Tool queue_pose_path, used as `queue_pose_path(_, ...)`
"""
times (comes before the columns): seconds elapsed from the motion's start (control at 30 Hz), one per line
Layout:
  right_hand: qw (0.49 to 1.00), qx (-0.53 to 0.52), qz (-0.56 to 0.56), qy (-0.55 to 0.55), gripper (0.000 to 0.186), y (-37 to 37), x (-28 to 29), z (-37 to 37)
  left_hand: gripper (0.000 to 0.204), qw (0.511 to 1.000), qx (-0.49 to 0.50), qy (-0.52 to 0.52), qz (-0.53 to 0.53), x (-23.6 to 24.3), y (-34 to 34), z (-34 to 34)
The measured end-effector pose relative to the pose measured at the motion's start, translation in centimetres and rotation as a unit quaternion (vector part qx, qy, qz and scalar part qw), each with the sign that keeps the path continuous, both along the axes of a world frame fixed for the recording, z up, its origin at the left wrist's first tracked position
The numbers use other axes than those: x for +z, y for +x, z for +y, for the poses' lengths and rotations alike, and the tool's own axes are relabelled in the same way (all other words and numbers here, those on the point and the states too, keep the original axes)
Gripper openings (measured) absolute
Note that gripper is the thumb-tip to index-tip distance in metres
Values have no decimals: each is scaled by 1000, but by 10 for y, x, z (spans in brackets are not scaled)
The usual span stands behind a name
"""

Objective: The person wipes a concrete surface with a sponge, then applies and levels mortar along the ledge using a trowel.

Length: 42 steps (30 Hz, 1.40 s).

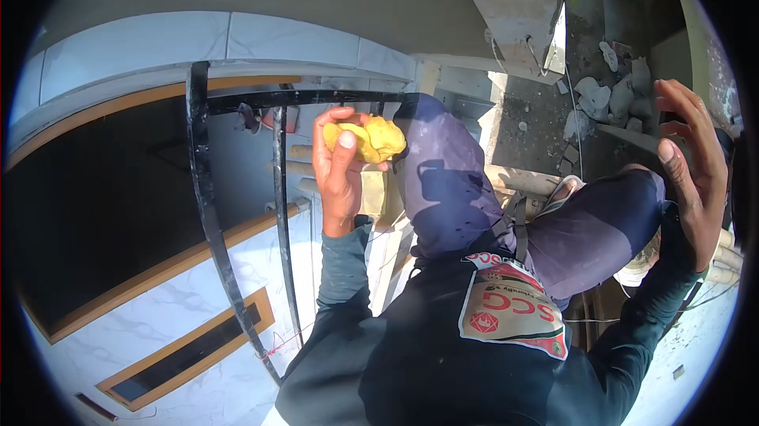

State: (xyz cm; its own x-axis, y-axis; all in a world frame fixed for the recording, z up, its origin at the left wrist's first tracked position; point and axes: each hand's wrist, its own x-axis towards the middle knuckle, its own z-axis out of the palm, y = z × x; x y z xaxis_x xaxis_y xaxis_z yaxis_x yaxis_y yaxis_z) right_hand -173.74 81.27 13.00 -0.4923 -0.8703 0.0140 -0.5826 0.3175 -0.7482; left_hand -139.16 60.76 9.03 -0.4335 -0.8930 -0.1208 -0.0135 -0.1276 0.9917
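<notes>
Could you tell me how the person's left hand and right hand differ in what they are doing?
The left hand is closed around a yellow lump beside the black metal bars; the right hand is open with nothing visible in its palm. The left hand is raised near the middle, the right hand at the far right edge. Both are bare, with dark sleeves.

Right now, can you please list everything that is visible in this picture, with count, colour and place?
yellow cloth: one, crumpled, in the left hand at centre
black metal railing: one frame of thin bars, left and centre
white tiled wall: one, marbled white with tan-framed slots, lower left
white curved ledge: one, top left
rubble sacks: several, pale grey, on the ground far below at upper right
patch on clothing: one, red and cream, lower centre
legs: two, in dark purple trousers, centre
left hand: one, its grip closed on the yellow cloth
right hand: one, open, beside a dark bar at the right edge
</notes>
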Motion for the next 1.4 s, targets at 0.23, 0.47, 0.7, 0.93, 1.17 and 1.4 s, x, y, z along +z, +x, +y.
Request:
queue_pose_path(0.23,989,-122,-33,73,36,-101,-102,77,38,827,22,-59,-558,-125,190,19)
queue_pose_path(0.47,967,-185,-140,102,29,-84,-113,125,38,848,-73,184,-492,-199,200,31)
queue_pose_path(0.7,913,-282,3,294,23,-57,-141,243,39,848,-53,75,-521,-117,167,-42)
queue_pose_path(0.93,813,-415,-317,257,52,-5,-209,241,34,893,-37,-222,-390,4,4,-58)
queue_pose_path(1.17,674,-495,-530,139,37,28,-272,218,24,888,-318,-280,-180,-8,-139,2)
queue_pose_path(1.4,662,-506,-546,84,29,39,-211,280,22,861,-458,-184,-124,-64,-233,35)
